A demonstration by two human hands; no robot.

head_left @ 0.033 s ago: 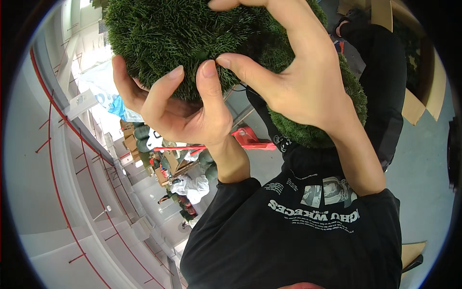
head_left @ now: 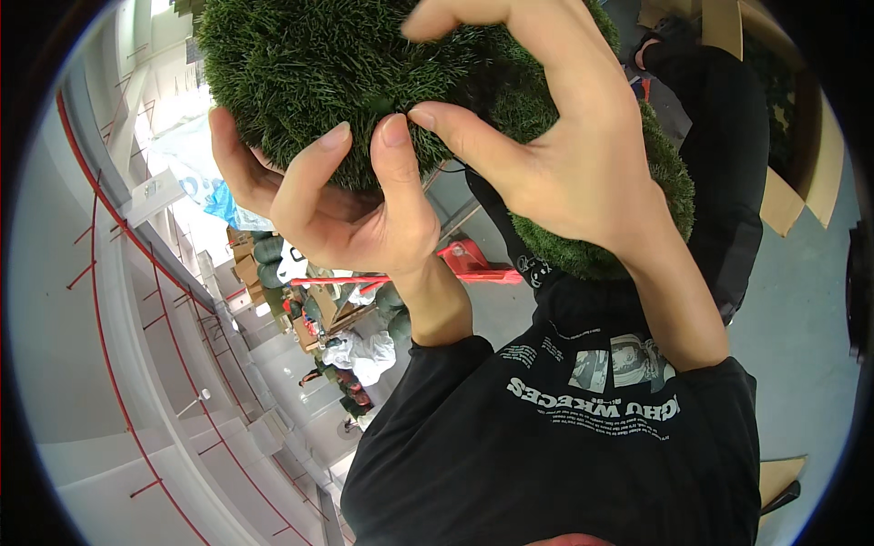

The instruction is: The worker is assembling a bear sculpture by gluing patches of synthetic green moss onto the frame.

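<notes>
A dark green ball of artificial grass (head_left: 319, 68) fills the top of the head view, its upper part cut off. My left hand (head_left: 364, 209) cups the ball's lower edge, fingers curled and spread, its thumb upright against the blades. My right hand (head_left: 583, 173) arches over the ball's right side. Its thumb tip is close beside the left thumb, while the index finger bends well apart from it. A small dark green bit shows just above the thumbs, too blurred to name. Behind my right wrist is another green grass ball (head_left: 583, 250), partly hidden.
Opened cardboard boxes (head_left: 824, 168) stand at the right. A red plastic piece (head_left: 469, 259) lies on the grey floor below my hands. Farther left are white bags (head_left: 364, 355), cartons and several dark green round things. Red pipes (head_left: 109, 364) run along the left side.
My right index finger has moved slightly to the right and down, with the right hand shifting a little. My left hand and the ball look nearly unchanged.
</notes>
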